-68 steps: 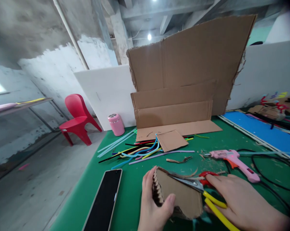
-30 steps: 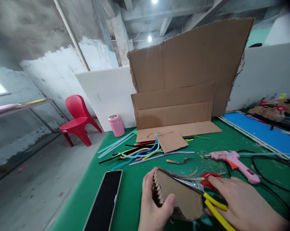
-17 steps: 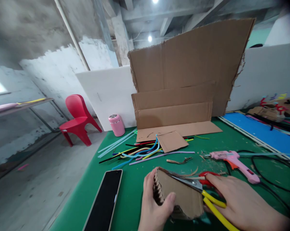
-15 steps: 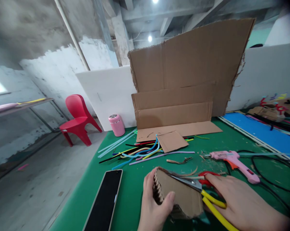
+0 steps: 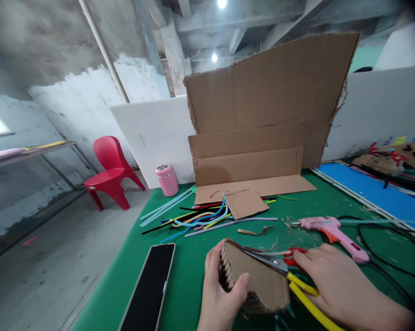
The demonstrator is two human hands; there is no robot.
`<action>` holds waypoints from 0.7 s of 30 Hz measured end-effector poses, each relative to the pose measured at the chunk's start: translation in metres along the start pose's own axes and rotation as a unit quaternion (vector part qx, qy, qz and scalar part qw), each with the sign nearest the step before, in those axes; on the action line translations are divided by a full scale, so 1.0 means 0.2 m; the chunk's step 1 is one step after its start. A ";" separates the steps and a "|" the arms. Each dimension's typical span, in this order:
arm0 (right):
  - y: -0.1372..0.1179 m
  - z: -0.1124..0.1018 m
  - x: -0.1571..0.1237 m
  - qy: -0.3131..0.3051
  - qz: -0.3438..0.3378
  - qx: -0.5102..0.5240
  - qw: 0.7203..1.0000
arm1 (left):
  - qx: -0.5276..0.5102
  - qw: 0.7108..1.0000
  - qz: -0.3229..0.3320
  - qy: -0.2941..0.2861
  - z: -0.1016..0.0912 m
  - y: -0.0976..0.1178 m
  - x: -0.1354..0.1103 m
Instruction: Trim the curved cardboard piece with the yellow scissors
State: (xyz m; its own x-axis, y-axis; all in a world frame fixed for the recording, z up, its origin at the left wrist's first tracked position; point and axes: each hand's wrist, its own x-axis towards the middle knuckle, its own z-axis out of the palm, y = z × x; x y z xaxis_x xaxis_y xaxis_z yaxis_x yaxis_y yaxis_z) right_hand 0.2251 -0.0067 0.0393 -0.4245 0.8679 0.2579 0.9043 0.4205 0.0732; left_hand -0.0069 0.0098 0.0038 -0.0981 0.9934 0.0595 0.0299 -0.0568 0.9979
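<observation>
My left hand (image 5: 224,289) grips a small brown cardboard piece (image 5: 262,280) by its left side, thumb on the near face and fingers behind. Its left end shows a corrugated, ragged edge. My right hand (image 5: 334,280) is closed on scissors (image 5: 305,284) with yellow and red handles. Their metal blades lie along the top edge of the cardboard, where a thin strip curls away. How far the blades are apart is hard to make out. The lower fingers of my right hand are partly hidden by the handles.
Left of my hands lies a phone (image 5: 148,289). A pink glue gun (image 5: 334,234) with a black cord rests at the right. Several coloured pipe cleaners (image 5: 207,218) and a cardboard square (image 5: 247,203) lie ahead, before a tall cardboard sheet (image 5: 269,92). A pink canister (image 5: 167,180) stands behind.
My right hand and the scissor handles have shifted slightly left, and the handles look a little closer together. My left hand keeps its hold on the cardboard.
</observation>
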 end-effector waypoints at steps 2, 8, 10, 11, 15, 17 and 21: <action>0.00 0.01 -0.01 -0.011 -0.004 -0.002 1.000 | -0.001 1.000 0.005 -0.003 0.00 0.00 0.00; 0.00 0.01 -0.01 -0.047 -0.011 -0.006 0.999 | -0.003 1.000 0.004 -0.004 0.00 0.00 0.00; 0.00 0.01 0.00 -0.060 -0.007 -0.005 0.998 | -0.006 1.000 0.007 -0.001 0.00 0.00 0.00; 0.00 0.00 0.00 -0.070 -0.003 -0.003 0.998 | -0.009 1.000 0.005 0.000 0.00 0.00 0.00; 0.00 0.00 0.01 -0.130 0.028 0.032 0.991 | -0.021 1.000 -0.005 -0.001 0.00 0.00 0.00; 0.00 0.00 0.01 -0.149 0.043 0.047 0.987 | -0.022 1.000 -0.003 0.000 0.00 0.00 0.00; 0.00 -0.01 0.02 -0.148 0.053 0.055 0.986 | -0.021 1.000 -0.001 0.004 -0.01 0.00 0.01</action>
State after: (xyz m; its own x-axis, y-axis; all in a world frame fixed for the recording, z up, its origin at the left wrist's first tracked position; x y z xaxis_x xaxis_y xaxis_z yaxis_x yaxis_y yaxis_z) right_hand 0.2241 -0.0042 0.0412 -0.3369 0.9409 -0.0346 0.9409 0.3351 -0.0479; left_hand -0.0081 0.0114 0.0033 -0.1052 0.9928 0.0576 -0.0125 -0.0593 0.9982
